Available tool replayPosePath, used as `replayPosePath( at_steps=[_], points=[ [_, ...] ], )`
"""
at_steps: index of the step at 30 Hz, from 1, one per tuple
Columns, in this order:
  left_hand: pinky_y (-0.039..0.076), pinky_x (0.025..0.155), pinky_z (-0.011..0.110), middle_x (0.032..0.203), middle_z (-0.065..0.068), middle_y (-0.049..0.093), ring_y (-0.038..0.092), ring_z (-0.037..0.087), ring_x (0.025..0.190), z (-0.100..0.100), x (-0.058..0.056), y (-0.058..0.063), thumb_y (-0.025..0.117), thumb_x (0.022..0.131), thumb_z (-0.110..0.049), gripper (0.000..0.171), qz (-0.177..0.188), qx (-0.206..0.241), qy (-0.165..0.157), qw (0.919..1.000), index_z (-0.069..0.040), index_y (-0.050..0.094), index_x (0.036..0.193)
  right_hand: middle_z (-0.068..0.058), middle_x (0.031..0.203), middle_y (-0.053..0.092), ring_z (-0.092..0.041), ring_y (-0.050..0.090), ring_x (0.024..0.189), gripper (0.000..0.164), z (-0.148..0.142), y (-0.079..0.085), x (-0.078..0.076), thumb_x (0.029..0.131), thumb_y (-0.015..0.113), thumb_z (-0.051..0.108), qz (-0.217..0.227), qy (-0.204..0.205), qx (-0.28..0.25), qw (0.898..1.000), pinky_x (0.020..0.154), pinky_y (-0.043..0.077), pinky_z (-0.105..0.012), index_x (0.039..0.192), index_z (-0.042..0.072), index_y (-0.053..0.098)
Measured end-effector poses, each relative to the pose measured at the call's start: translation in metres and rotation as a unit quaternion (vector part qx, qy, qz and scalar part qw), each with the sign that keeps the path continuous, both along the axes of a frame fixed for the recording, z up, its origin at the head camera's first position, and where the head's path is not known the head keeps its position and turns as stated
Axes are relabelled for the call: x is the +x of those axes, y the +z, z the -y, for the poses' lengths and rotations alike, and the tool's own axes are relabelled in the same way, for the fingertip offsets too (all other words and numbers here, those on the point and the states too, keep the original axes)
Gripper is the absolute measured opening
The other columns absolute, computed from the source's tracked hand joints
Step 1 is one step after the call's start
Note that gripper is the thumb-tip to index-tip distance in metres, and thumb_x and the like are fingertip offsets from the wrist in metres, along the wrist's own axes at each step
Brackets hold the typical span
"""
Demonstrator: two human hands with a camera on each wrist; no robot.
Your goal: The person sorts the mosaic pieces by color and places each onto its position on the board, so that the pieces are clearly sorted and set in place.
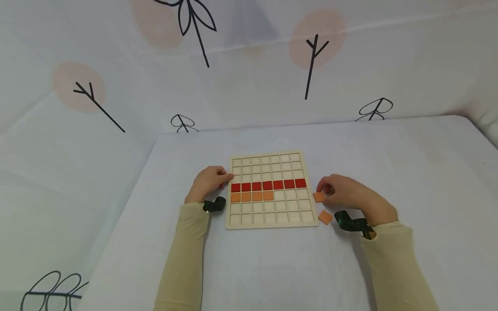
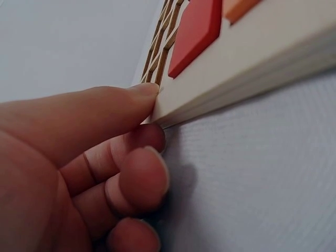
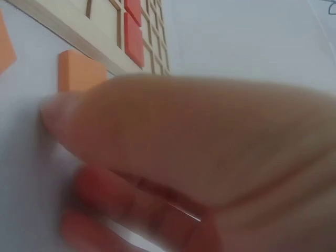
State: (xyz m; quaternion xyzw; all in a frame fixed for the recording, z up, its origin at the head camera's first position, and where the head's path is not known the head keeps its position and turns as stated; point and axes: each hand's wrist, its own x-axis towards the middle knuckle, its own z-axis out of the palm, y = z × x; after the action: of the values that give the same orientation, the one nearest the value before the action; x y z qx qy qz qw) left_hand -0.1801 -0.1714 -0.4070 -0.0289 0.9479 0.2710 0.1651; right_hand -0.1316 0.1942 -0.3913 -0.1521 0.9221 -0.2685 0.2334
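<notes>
A square wooden grid board [image 1: 272, 224] lies on the white cloth. Red tiles [image 1: 267, 185] fill one whole row across its middle, and orange tiles [image 1: 257, 196] occupy the left part of the row below. My left hand [image 1: 210, 179] pinches the board's left edge, thumb on top and index finger against the side. At the board's right edge, my right hand [image 1: 344, 192] is at a loose orange tile [image 3: 81, 71], curled fingers close by and the thumb overlapping it; I cannot tell if it is pinched. Another orange tile [image 1: 325, 217] lies nearer to me, beside the board's lower right corner.
White cloth [image 1: 280, 268] covers the table and rises behind it as a backdrop [image 1: 249, 86] printed with line-drawn plants and pale pink circles. Dark camera mounts sit at both wrists, the right one [image 1: 350, 222] close to the nearer loose tile.
</notes>
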Motion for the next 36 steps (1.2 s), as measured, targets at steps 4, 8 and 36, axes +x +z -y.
replayPosePath(
  at_steps=[4, 8, 36],
  points=[
    [0.033, 0.057, 0.030, 0.064, 0.002, 0.055, 0.046, 0.019, 0.064, 0.0006, -0.0002, -0.0015, 0.058, 0.083, -0.045, 0.033, 0.002, 0.002, 0.001, 1.0000, -0.013, 0.057, 0.074, -0.006, 0.086, 0.051, -0.022, 0.046, 0.080, 0.024, 0.0004, -0.0025, -0.0005, 0.074, 0.063, 0.010, -0.007, 0.000, 0.002, 1.000, 0.068, 0.040, -0.035, 0.098, 0.007, 0.057],
    [0.033, 0.057, 0.030, 0.063, 0.002, 0.055, 0.046, 0.019, 0.064, 0.0007, 0.0003, -0.0016, 0.058, 0.082, -0.045, 0.033, -0.002, 0.003, -0.003, 1.0000, -0.013, 0.057, 0.073, -0.005, 0.087, 0.052, -0.022, 0.046, 0.080, 0.021, 0.0002, -0.0038, -0.0008, 0.076, 0.063, 0.011, -0.004, -0.002, -0.012, 1.000, 0.068, 0.040, -0.034, 0.095, 0.009, 0.056],
    [0.033, 0.058, 0.030, 0.064, 0.002, 0.055, 0.047, 0.019, 0.065, 0.0000, -0.0009, -0.0024, 0.058, 0.082, -0.045, 0.033, 0.002, -0.006, 0.002, 1.0000, -0.013, 0.057, 0.074, 0.000, 0.072, 0.055, -0.015, 0.050, 0.065, 0.027, -0.0023, -0.0012, -0.0014, 0.085, 0.058, 0.028, 0.015, -0.018, -0.071, 0.997, 0.060, 0.041, -0.029, 0.105, 0.010, 0.056]
  ],
)
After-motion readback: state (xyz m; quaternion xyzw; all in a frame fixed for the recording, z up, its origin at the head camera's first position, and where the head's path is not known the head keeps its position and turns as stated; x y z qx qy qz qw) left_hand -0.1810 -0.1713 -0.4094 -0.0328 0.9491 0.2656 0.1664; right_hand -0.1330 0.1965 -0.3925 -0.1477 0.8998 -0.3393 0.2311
